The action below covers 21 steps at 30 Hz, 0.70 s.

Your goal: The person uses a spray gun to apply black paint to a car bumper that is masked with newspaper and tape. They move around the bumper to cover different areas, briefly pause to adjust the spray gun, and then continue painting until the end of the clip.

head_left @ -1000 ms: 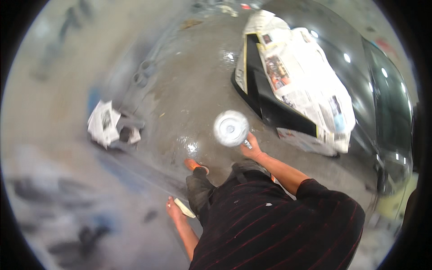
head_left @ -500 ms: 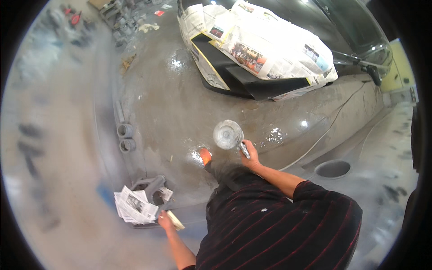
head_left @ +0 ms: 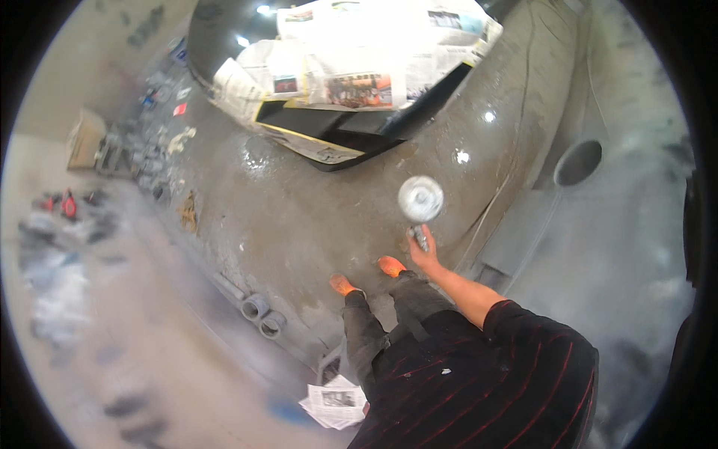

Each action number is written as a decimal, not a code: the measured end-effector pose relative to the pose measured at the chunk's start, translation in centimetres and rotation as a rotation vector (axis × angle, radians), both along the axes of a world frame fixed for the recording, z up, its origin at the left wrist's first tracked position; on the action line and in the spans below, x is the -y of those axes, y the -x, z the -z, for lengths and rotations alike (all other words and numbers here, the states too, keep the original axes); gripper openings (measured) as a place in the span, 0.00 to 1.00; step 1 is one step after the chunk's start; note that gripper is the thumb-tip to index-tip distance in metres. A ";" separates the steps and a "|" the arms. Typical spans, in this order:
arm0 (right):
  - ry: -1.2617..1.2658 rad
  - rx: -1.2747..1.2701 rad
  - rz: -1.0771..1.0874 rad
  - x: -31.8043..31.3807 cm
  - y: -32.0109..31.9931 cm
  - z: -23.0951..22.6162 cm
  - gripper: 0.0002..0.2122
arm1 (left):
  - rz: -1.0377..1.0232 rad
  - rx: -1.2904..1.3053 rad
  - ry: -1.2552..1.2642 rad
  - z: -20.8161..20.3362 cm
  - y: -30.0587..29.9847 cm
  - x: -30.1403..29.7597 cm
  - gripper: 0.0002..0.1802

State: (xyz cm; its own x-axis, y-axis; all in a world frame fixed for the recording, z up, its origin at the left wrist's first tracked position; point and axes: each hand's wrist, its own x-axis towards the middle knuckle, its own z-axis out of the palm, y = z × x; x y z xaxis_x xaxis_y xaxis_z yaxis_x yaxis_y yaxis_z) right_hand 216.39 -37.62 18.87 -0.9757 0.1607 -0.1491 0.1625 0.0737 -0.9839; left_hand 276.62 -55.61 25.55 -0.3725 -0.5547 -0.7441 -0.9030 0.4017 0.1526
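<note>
My right hand [head_left: 424, 247] is wrapped round the handle of a paint spray gun [head_left: 420, 200], out in front of my body. Its round, whitish cup faces up at me and is slightly blurred. Only a sliver of my left hand [head_left: 366, 408] shows, at the edge of my dark shirt beside a stack of newspaper sheets [head_left: 335, 404]. Its fingers, and anything in them, are hidden. Ahead stands a dark car [head_left: 224, 30], its front covered with newspaper [head_left: 434, 67] and edged with yellow tape. A black bumper part [head_left: 359, 131] is uncovered.
The floor [head_left: 299, 202] looks wet and shiny. A thin hose [head_left: 497, 198] runs along it on the right, near a round dark opening [head_left: 578, 163]. Two grey pipe ends [head_left: 263, 316] lie by the left wall. A cardboard box [head_left: 87, 141] and scattered litter lie at the far left.
My view has turned, so the car appears further left. The spray gun appears slightly higher and to the right. My left hand, earlier visible with a pale yellowish object, is now mostly hidden.
</note>
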 end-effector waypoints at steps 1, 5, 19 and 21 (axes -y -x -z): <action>0.106 0.023 0.153 0.4 0.5 1.6 0.09 | 0.011 -0.023 -0.009 0.4 0.7 3.9 0.24; 0.020 -0.037 0.353 0.7 3.7 6.5 0.09 | 0.126 0.121 0.098 2.8 8.0 21.1 0.26; -0.167 -0.023 0.441 3.1 8.0 22.4 0.11 | 0.457 -0.350 0.037 15.7 43.2 27.7 0.14; -0.241 -0.110 0.459 3.3 9.2 24.9 0.10 | 0.566 -0.355 0.079 18.3 45.6 25.5 0.13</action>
State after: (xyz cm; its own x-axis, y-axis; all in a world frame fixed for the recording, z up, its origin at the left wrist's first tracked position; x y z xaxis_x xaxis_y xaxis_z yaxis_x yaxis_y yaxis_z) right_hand 207.14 -40.89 -6.04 -0.8045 0.5924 0.0439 0.1280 0.2450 -0.9610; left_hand 231.02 -81.10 7.23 -0.8364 -0.2498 -0.4879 -0.4503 0.8207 0.3517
